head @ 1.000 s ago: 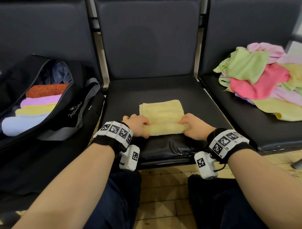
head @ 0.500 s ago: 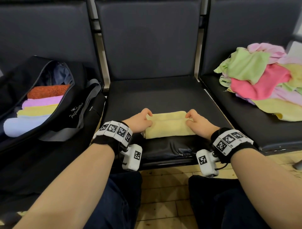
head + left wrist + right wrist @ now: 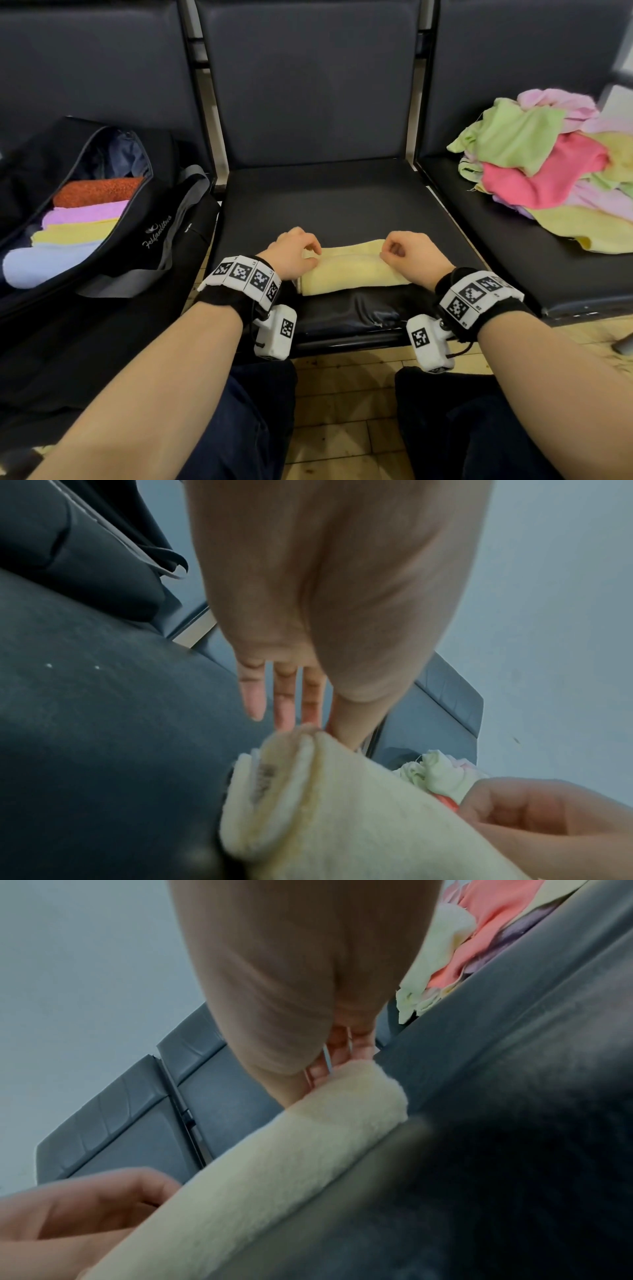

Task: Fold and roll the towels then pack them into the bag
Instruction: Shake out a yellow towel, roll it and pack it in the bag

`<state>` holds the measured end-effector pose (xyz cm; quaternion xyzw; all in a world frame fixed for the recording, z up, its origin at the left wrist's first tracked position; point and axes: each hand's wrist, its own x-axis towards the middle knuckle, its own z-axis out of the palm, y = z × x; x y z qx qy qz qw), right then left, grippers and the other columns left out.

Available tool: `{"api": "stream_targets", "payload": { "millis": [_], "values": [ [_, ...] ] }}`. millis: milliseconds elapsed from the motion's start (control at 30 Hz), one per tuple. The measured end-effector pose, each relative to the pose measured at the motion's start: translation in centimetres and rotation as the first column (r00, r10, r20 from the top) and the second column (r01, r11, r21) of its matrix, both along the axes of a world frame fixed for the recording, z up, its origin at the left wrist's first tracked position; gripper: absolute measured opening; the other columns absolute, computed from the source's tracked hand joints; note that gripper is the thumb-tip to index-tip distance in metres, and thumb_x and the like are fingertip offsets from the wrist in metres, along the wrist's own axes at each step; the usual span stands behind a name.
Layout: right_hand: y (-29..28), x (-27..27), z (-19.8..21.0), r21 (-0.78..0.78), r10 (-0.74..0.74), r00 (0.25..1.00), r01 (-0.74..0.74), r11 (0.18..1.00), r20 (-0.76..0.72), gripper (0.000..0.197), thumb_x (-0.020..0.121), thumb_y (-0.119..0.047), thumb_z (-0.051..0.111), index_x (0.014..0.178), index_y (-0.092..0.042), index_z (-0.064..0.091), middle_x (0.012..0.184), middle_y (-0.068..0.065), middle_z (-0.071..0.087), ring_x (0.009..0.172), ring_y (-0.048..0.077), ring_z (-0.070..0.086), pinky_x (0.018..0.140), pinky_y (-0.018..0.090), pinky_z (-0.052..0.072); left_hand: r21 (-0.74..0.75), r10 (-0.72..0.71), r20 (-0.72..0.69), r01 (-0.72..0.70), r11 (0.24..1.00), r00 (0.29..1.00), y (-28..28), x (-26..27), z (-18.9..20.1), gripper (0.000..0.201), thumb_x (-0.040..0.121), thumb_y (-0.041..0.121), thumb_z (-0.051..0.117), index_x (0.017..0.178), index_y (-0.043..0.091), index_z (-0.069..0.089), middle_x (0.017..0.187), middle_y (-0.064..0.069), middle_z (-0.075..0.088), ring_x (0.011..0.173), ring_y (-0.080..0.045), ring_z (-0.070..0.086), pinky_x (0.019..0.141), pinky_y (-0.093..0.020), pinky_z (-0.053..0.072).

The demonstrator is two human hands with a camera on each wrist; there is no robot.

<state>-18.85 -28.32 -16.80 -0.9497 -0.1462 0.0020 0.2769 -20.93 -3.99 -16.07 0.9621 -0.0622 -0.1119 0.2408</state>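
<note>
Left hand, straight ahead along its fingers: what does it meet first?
Likely the yellow towel roll, whose end the left hand already touches; beyond it, bare seat cushion, then the backrest. Depth unclear.

Yellow towel (image 3: pixel 346 270): soft terry cloth, fuzzy matt pile. Seat pad (image 3: pixel 329 202): dark leather-like covering, smooth, faint sheen, glossy wrinkles at front edge. Bag (image 3: pixel 113 219): black woven fabric, matt. Orange roll (image 3: pixel 97 190): coarse nubby cloth. Towel pile (image 3: pixel 548 164): thin matt cloth. Floor (image 3: pixel 342 394): worn wood planks.
</note>
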Motion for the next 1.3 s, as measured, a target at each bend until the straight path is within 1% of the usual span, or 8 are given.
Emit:
{"api": "stream_targets", "payload": {
  "millis": [167,333,533,667,800,1033,1200,1300],
  "values": [
    [-0.2,-0.4,0.6,0.0,0.0,0.983,0.0,1.0,-0.184,0.015,0.087,-0.034,0.064,0.089,-0.02,0.069,0.096,-0.004,0.064,0.094,0.014,0.059,0.082,0.025,0.043,-0.037,0.017,0.027,-0.016,0.999,0.999,-0.3,-0.4,0.3,0.024,0.088,0.042,0.062,0.094,0.019,0.064,0.093,0.007,0.061,0.089,-0.012,0.059,0.081,-0.025,0.049],
    [-0.4,-1.0,1.1,-0.07,0.031,0.956,-0.054,0.996,-0.292,0.048,0.082,-0.017,0.067,0.128,-0.022,0.054,0.12,-0.001,0.052,0.111,0.019,0.051,0.091,0.024,0.04,0.088,-0.031,-0.129,0.042,0.995,0.991,-0.3,-0.8,0.8,0.057,0.073,0.053,0.074,0.117,0.022,0.055,0.112,0.009,0.05,0.107,-0.013,0.052,0.095,-0.029,0.045],
    [-0.4,-1.1,0.8,-0.047,0.074,0.963,-0.089,0.995,-0.26,0.033,0.082,-0.006,0.06,0.109,-0.014,0.041,0.106,0.009,0.059,0.084,0.023,0.055,0.07,0.032,0.044,0.19,0.014,-0.186,0.022,0.981,0.983,-0.3,-0.9,0.8,0.063,0.072,0.035,0.078,0.127,0.03,0.046,0.127,0.0,0.042,0.112,-0.025,0.048,0.1,-0.041,0.043],
    [-0.6,-0.7,0.9,-0.027,0.078,0.959,-0.089,0.996,-0.273,0.019,0.088,-0.011,0.053,0.103,-0.016,0.042,0.099,0.008,0.055,0.086,0.023,0.052,0.067,0.031,0.04,0.025,0.041,-0.192,-0.037,0.999,0.981,-0.3,-0.7,0.8,0.058,0.077,0.023,0.073,0.128,0.021,0.045,0.12,0.004,0.048,0.099,-0.018,0.057,0.088,-0.029,0.049],
    [-0.7,-0.2,0.5,0.03,0.044,0.965,-0.038,0.999,-0.26,0.021,0.096,-0.013,0.041,0.113,-0.016,0.053,0.116,0.006,0.052,0.107,0.022,0.048,0.083,0.028,0.033,-0.109,0.084,-0.178,-0.104,0.989,0.98,-0.3,-0.5,0.8,0.052,0.084,0.021,0.066,0.128,0.015,0.039,0.12,-0.002,0.044,0.099,-0.016,0.05,0.084,-0.028,0.043],
    [-0.4,0.0,0.4,0.031,-0.024,0.942,0.036,0.999,-0.334,0.031,0.101,-0.023,0.033,0.124,-0.015,0.051,0.114,0.004,0.052,0.103,0.019,0.046,0.085,0.029,0.033,-0.106,0.093,-0.218,-0.118,0.987,0.972,-0.8,-0.1,0.9,0.026,0.093,0.023,0.046,0.119,0.025,0.048,0.123,-0.007,0.045,0.102,-0.022,0.048,0.087,-0.033,0.041],
    [-0.4,0.3,0.2,0.06,-0.115,0.932,0.144,0.988,-0.345,0.015,0.096,-0.026,0.041,0.104,-0.014,0.047,0.086,0.003,0.051,0.076,0.017,0.047,0.066,0.03,0.036,-0.089,0.069,-0.293,-0.099,0.991,0.954,-1.1,0.1,0.7,0.04,0.101,0.027,0.032,0.139,0.022,0.044,0.123,-0.002,0.05,0.101,-0.02,0.049,0.069,-0.028,0.046],
    [-0.4,0.5,0.3,-0.025,-0.134,0.941,0.133,0.991,-0.311,0.017,0.095,-0.029,0.045,0.097,-0.014,0.054,0.095,0.003,0.055,0.09,0.022,0.053,0.075,0.031,0.042,-0.045,0.064,-0.299,-0.081,0.996,0.952,-1.1,0.3,0.3,0.043,0.102,0.031,0.028,0.142,0.025,0.041,0.126,-0.007,0.055,0.095,-0.024,0.054,0.057,-0.025,0.044]
  ]
}}
